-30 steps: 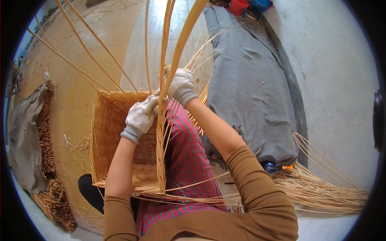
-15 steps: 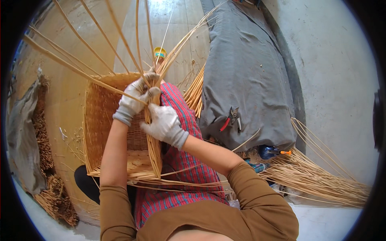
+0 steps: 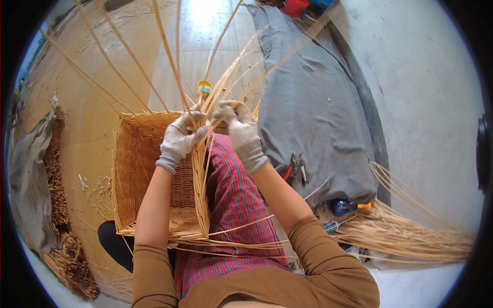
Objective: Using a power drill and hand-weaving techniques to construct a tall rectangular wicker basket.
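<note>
A square wicker basket (image 3: 134,177) rests at my left, its open mouth toward me, beside my lap in striped red cloth. Long pale rods (image 3: 168,46) rise and fan out from its far rim. My left hand (image 3: 179,137), in a whitish glove, is closed around rods at the basket's far right corner. Just right of it, my gloved right hand (image 3: 241,132) has its fingers curled on a rod (image 3: 292,49) that slants up and right, blurred by motion. A bundle of rods (image 3: 231,72) passes between the hands.
Red-handled pruning shears (image 3: 295,167) lie on a grey cloth (image 3: 318,113) at the right. Nearer me are a blue bottle with an orange nozzle (image 3: 343,207) and a heap of loose rods (image 3: 405,231). Covered bundles (image 3: 38,169) lie far left. Cut scraps litter the floor.
My right hand has left the basket's right edge and moved up and right, swinging a rod over to the right. The left hand stays at the corner, and the basket appears slightly lower in view.
</note>
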The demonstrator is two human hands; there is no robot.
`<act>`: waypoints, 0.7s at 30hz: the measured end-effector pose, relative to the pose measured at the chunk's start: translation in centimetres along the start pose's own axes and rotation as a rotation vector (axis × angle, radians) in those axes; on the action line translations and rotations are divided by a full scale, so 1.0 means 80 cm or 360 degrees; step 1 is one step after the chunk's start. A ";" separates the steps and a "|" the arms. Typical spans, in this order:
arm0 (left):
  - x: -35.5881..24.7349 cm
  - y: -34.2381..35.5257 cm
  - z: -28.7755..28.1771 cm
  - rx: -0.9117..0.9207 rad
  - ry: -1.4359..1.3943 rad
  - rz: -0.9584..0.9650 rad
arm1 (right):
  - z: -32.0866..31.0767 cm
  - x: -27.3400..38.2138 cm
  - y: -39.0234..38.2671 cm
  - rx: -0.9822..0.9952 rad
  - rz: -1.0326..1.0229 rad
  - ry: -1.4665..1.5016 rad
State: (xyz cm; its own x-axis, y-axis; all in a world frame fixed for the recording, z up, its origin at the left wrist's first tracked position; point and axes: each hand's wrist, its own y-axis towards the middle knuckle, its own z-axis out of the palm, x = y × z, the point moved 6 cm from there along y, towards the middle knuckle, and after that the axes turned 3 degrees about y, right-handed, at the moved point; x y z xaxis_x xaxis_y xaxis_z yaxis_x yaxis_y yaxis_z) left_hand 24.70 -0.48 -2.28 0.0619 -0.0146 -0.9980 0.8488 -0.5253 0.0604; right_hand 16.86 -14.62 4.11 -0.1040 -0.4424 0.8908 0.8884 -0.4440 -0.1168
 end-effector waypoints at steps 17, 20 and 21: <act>0.011 -0.007 -0.021 0.0250 0.0619 0.0365 | 0.120 0.078 0.063 0.1801 -0.0658 -0.0160; 0.010 -0.009 -0.016 0.0072 0.0079 0.0073 | 0.104 0.044 0.133 0.1319 -0.0062 0.0520; 0.005 -0.012 -0.014 0.0014 0.0116 0.0078 | 0.088 0.021 0.159 0.0997 -0.0139 0.0039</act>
State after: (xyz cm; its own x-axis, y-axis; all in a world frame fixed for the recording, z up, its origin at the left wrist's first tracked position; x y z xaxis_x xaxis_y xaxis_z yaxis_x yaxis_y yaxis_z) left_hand 24.49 0.96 -2.72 0.1415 0.0215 -0.9897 0.8390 -0.5332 0.1084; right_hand 31.15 -15.53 7.22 -0.1916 -0.4460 0.8743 0.9686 0.0580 0.2419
